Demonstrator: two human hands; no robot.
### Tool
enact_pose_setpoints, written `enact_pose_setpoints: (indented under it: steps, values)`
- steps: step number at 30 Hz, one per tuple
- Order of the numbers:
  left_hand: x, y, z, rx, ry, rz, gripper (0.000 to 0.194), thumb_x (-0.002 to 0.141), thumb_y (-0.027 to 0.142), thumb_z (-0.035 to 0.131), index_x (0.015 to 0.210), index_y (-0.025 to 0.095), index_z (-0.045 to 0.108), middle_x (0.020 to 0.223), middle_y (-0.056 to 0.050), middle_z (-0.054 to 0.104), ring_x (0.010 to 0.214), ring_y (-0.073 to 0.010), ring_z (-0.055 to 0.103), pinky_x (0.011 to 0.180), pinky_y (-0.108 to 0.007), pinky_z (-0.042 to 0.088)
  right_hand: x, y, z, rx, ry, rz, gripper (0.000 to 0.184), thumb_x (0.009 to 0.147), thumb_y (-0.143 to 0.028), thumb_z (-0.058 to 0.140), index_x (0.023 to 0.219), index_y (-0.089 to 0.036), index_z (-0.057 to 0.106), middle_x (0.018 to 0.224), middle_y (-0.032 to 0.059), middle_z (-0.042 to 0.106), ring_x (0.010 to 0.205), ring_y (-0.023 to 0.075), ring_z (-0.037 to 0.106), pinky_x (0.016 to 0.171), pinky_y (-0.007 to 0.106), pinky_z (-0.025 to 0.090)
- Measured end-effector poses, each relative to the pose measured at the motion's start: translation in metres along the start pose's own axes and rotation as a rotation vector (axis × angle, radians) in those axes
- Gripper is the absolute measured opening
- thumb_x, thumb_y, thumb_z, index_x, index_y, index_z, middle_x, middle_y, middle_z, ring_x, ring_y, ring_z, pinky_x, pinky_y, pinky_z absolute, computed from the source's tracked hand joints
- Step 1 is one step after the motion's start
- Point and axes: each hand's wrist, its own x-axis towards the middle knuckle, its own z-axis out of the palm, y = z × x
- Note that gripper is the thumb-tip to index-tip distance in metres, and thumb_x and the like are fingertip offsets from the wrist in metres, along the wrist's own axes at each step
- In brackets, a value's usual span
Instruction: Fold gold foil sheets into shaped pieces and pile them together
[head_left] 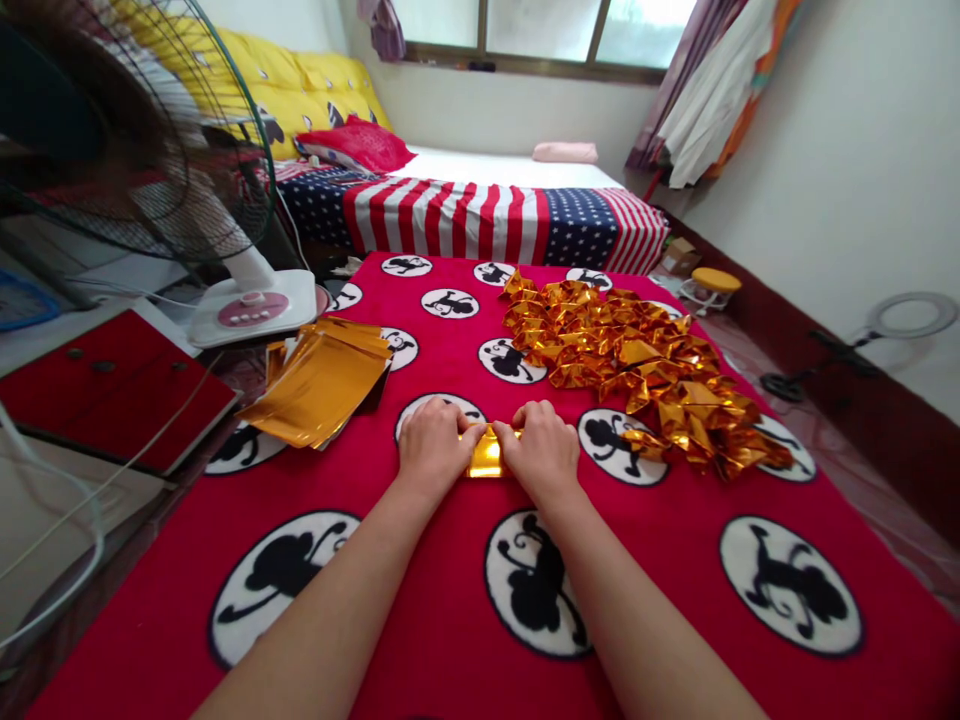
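Between my two hands a small sheet of gold foil paper (486,458) lies low over the red cloth, its upper edge rolled or folded over. My left hand (436,445) grips its left end, the thumb pressed along the top edge. At the right end, my right hand (544,445) pinches it in the same way, thumb facing thumb. The fingertips beneath the foil are hidden. A stack of flat gold foil sheets (322,385) rests to the left. Over on the right lies a heap of folded gold foil pieces (622,350).
A red cloth with monkey prints (420,600) covers the surface under my hands. An electric fan (255,300) stands at the left beside a red-topped cabinet (112,380). Behind is a bed with a striped, starred cover (465,215). A yellow stool (716,280) and a ring light (911,315) are at the right.
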Motion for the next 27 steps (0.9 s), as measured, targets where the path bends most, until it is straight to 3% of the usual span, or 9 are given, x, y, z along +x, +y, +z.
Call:
enact_pose_setpoints:
  steps: [5,12,17,23,27]
  values:
    - [0.0,-0.007,-0.002,-0.051,-0.006,-0.001,0.013,0.085,0.032,0.059,0.086,0.021,0.064,0.086,-0.005,0.069,0.08,-0.0213,0.062,0.068,-0.03,0.041,0.001,0.009,0.0,0.022,-0.032,-0.004,0.006,0.09,-0.024,0.055,0.089,-0.021,0.06,0.093,0.003,0.065,0.085,0.0199,0.063,0.066,0.031,0.032]
    - [0.002,-0.013,-0.006,-0.147,-0.054,0.0,0.009,0.084,0.026,0.059,0.08,0.022,0.066,0.089,-0.004,0.069,0.083,-0.02,0.063,0.07,-0.029,0.042,0.001,0.017,0.001,0.073,-0.022,-0.018,0.006,0.09,-0.021,0.054,0.087,-0.022,0.06,0.092,0.0023,0.065,0.08,0.018,0.061,0.064,0.03,0.03]
    - [0.005,-0.026,-0.008,-0.126,-0.06,-0.074,0.012,0.082,0.025,0.058,0.083,0.023,0.07,0.091,-0.005,0.069,0.082,-0.0213,0.063,0.067,-0.03,0.041,0.002,0.025,0.004,0.102,0.014,-0.027,0.009,0.089,-0.017,0.052,0.086,-0.022,0.059,0.092,0.0028,0.064,0.08,0.0175,0.06,0.064,0.03,0.03]
    - [0.005,-0.035,-0.006,-0.149,-0.042,-0.071,0.011,0.082,0.031,0.06,0.083,0.024,0.07,0.084,-0.003,0.066,0.076,-0.0198,0.061,0.06,-0.029,0.035,0.0,0.029,0.005,0.186,0.061,-0.054,0.013,0.091,-0.019,0.049,0.086,-0.021,0.061,0.091,0.0032,0.065,0.081,0.0178,0.061,0.066,0.029,0.032]
    - [0.005,-0.033,-0.003,-0.141,-0.015,-0.085,0.012,0.083,0.032,0.06,0.083,0.025,0.069,0.086,-0.002,0.067,0.077,-0.0202,0.062,0.058,-0.029,0.033,-0.002,0.03,0.002,0.352,0.073,-0.065,0.033,0.1,-0.037,0.039,0.084,-0.023,0.065,0.087,0.0018,0.068,0.082,0.017,0.063,0.066,0.028,0.033]
